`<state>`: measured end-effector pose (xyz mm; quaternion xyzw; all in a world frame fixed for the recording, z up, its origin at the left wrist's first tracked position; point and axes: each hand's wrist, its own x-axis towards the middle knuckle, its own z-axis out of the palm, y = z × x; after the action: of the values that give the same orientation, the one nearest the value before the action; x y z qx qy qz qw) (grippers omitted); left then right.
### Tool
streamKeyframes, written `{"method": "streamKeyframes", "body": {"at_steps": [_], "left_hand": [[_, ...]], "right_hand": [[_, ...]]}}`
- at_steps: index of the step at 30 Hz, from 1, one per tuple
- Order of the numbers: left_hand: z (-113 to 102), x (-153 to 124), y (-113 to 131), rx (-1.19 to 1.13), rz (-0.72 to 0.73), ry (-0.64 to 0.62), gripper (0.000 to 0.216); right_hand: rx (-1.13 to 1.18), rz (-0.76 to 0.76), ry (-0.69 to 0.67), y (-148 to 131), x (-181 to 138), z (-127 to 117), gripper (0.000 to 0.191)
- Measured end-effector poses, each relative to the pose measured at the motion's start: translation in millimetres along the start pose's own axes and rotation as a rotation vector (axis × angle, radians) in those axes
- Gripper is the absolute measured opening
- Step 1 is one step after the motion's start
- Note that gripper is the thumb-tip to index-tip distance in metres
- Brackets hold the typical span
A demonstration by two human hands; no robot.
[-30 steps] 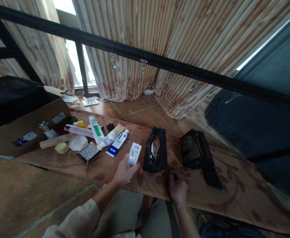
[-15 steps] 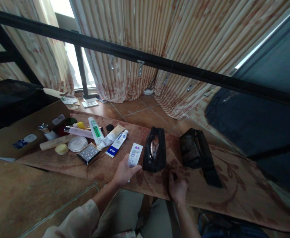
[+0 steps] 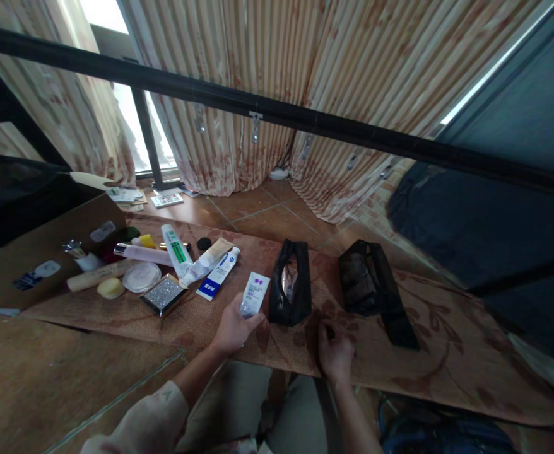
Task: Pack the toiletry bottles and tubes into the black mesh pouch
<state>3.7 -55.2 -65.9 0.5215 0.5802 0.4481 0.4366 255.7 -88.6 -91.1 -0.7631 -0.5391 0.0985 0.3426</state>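
Note:
My left hand (image 3: 232, 329) grips a small white packet with purple print (image 3: 255, 294) by its lower end, just over the cloth. Right of it a black mesh pouch (image 3: 277, 309) stands upright, its side opening showing something pinkish inside. My right hand (image 3: 335, 350) rests on the cloth in a loose fist, with nothing visible in it. Beyond that hand sits a second black pouch (image 3: 359, 284), with a flat black strip (image 3: 402, 328) beside it. To the left of the packet lie a blue-and-white tube (image 3: 218, 274) and a glittery square compact (image 3: 163, 294).
A brown patterned cloth (image 3: 452, 372) covers the bench. Farther left are a white-green tube (image 3: 177, 249), a round clear case (image 3: 142, 277), a yellow sponge (image 3: 110, 288) and a cardboard box (image 3: 2, 277). A black rail (image 3: 173, 85) crosses in front of the curtains (image 3: 258, 50).
The view has shifted slightly, so most things appear a little farther left. My left hand still holds the packet, and my right hand stays curled on the cloth.

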Motion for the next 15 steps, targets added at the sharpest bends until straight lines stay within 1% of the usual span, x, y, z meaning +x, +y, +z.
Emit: {"method": "streamKeyframes", "body": {"at_steps": [4, 10, 15], "left_hand": [[1, -1, 6, -0.039, -0.035, 0.002, 0.028], [0, -2, 8, -0.097, -0.006, -0.02, 0.022], [0, -4, 13, -0.167, -0.042, -0.033, 0.023]], "right_hand": [[0.016, -0.012, 0.0, 1, 0, 1, 0.033], [-0.003, -0.013, -0.001, -3, 0, -1, 0.033], [0.006, -0.001, -0.01, -3, 0, -2, 0.033]]}}
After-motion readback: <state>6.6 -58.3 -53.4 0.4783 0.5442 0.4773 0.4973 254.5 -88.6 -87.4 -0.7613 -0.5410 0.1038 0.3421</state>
